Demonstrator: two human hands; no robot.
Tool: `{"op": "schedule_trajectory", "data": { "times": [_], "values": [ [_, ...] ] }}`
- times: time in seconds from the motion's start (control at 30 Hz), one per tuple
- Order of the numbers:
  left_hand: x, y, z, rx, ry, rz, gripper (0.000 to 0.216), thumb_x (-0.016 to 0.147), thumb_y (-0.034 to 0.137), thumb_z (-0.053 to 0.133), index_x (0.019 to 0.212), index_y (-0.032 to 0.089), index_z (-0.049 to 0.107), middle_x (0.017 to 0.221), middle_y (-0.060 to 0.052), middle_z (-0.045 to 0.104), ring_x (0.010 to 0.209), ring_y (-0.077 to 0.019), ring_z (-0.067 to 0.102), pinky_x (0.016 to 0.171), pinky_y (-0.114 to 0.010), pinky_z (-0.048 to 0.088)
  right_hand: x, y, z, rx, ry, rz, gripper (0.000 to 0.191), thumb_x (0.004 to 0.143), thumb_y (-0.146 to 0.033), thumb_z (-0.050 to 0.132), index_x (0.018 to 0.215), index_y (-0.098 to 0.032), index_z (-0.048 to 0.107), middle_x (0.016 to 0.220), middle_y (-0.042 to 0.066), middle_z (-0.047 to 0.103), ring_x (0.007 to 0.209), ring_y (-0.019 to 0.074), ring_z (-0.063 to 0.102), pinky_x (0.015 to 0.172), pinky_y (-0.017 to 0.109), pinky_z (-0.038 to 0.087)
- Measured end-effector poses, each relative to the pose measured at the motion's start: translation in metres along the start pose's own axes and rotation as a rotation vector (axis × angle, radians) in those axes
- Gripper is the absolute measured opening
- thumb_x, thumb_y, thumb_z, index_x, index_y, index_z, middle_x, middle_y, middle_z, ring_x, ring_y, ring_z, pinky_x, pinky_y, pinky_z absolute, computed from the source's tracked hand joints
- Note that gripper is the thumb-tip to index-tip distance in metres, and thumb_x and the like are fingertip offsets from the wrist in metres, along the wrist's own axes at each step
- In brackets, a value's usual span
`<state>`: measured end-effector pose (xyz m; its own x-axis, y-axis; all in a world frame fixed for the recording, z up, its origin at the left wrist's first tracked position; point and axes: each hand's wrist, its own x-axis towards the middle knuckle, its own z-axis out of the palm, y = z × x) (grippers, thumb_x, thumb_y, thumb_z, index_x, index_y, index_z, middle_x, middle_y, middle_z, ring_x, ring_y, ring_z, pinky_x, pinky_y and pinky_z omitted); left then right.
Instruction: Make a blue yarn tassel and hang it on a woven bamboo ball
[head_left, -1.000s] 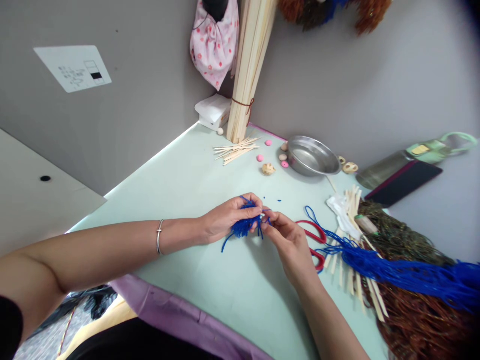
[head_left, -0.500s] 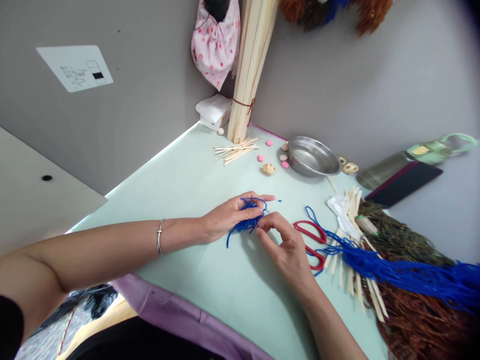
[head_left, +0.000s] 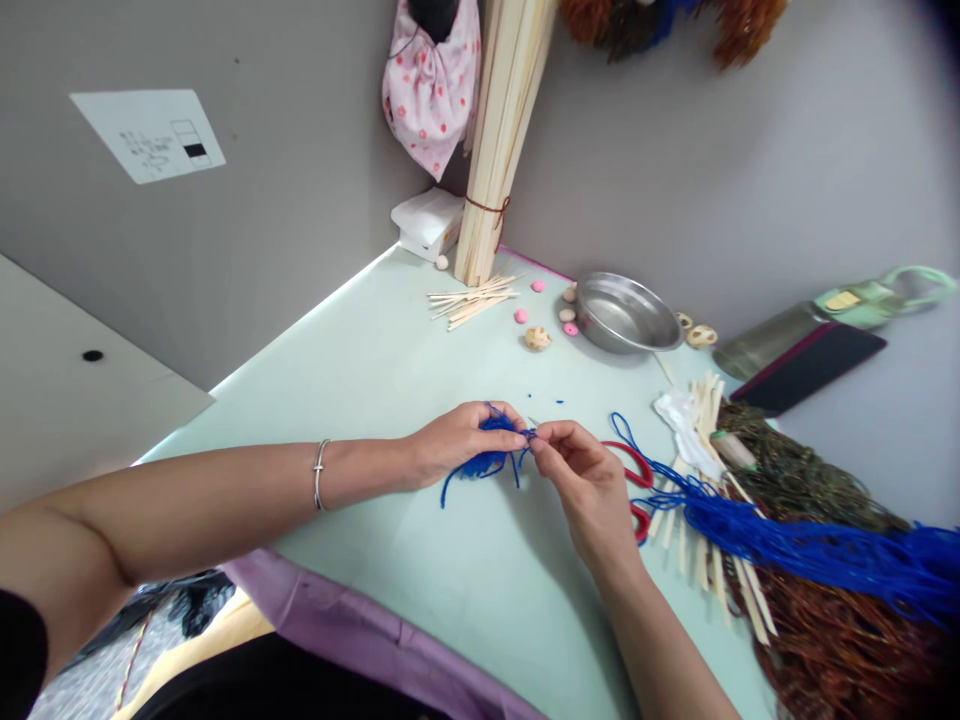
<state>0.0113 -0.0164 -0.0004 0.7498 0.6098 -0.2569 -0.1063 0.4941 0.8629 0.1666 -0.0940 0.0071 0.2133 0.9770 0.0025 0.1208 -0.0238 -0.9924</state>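
Yarn tuft (head_left: 487, 458) is at the middle of the worktop (head_left: 390, 370), just left of the red scissors (head_left: 636, 462). It looks light, soft and floppy, and loose ends would likely slip out, so hold it at the bunched middle, not the trailing strands. Left hand (head_left: 450, 447) grip is closed around the tuft's body, fingers curled over it. Right hand (head_left: 589, 485) grip is a tight thumb-and-forefinger pinch at the tuft's right edge, on a strand as far as I can tell.

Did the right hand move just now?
Yes. The right hand, pinching blue yarn, slid slightly toward the red scissors, covering more of their handles.
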Motion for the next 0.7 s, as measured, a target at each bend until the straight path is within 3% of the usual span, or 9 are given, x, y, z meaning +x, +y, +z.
{"op": "schedule_trajectory", "data": {
  "times": [0.2,0.57,0.7],
  "values": [
    [0.0022,0.0018,0.0011,-0.081,0.055,-0.015,0.018,0.073,0.025,0.069,0.083,0.014,0.059,0.073,0.001,0.056,0.062,-0.0068,0.052,0.06,-0.019,0.039,0.0003,0.0011,-0.0016,-0.044,-0.049,0.015,0.011,0.084,-0.028,0.067,0.079,-0.018,0.062,0.065,-0.004,0.052,0.06,0.0095,0.042,0.056,0.022,0.033],
    [0.0008,-0.0011,-0.0004,0.029,0.016,0.059,0.03,0.071,0.039,0.075,0.081,0.016,0.059,0.068,0.003,0.054,0.06,-0.0067,0.049,0.058,-0.019,0.038,0.0,-0.0009,0.0002,-0.022,-0.104,0.059,0.016,0.083,-0.034,0.069,0.082,-0.018,0.063,0.066,-0.003,0.052,0.06,0.0103,0.042,0.057,0.023,0.034],
    [0.0002,-0.0006,-0.0002,0.056,0.027,0.034,0.032,0.073,0.045,0.072,0.078,0.016,0.058,0.066,0.002,0.053,0.058,-0.0074,0.048,0.054,-0.019,0.037,0.0007,0.0013,-0.0006,-0.005,-0.044,0.056,0.015,0.082,-0.032,0.069,0.077,-0.019,0.062,0.062,-0.004,0.05,0.059,0.0104,0.041,0.056,0.024,0.032]
  ]
}}
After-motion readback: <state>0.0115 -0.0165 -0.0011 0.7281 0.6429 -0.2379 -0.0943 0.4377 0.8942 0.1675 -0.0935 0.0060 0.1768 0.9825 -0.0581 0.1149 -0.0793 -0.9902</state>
